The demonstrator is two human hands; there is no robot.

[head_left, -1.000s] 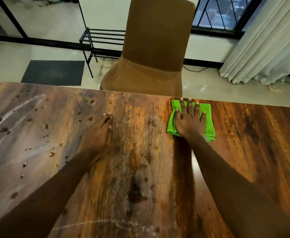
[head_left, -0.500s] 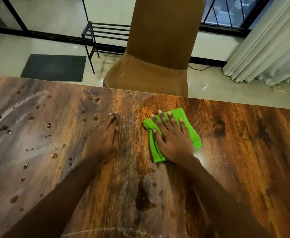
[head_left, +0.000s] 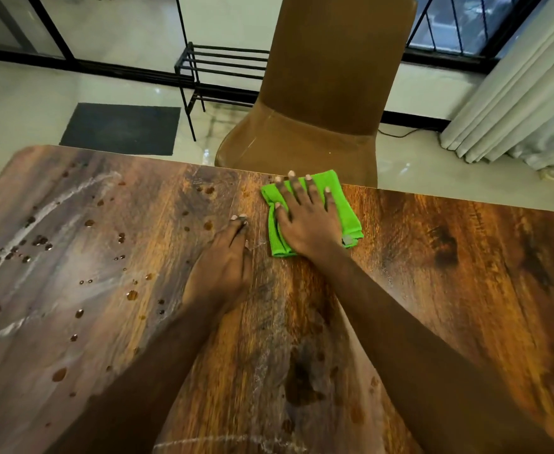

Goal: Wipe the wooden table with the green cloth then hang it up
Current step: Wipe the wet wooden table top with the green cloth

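A folded green cloth (head_left: pixel 344 211) lies flat on the wooden table (head_left: pixel 465 273), close to the far edge near the middle. My right hand (head_left: pixel 305 217) presses down on it with the fingers spread, covering most of the cloth. My left hand (head_left: pixel 223 267) rests flat on the bare wood just left of the cloth, holding nothing. Water drops (head_left: pixel 131 294) and pale wet streaks cover the left part of the tabletop.
A brown chair (head_left: pixel 328 93) stands right behind the table's far edge, beyond the cloth. Further back are a black metal rack (head_left: pixel 216 63), a dark floor mat (head_left: pixel 121 127) and white curtains (head_left: pixel 524 103) at the right.
My right hand has slid the cloth leftward from the right of centre, then pushed it up to the far edge. The left hand stays flat in about the same place.
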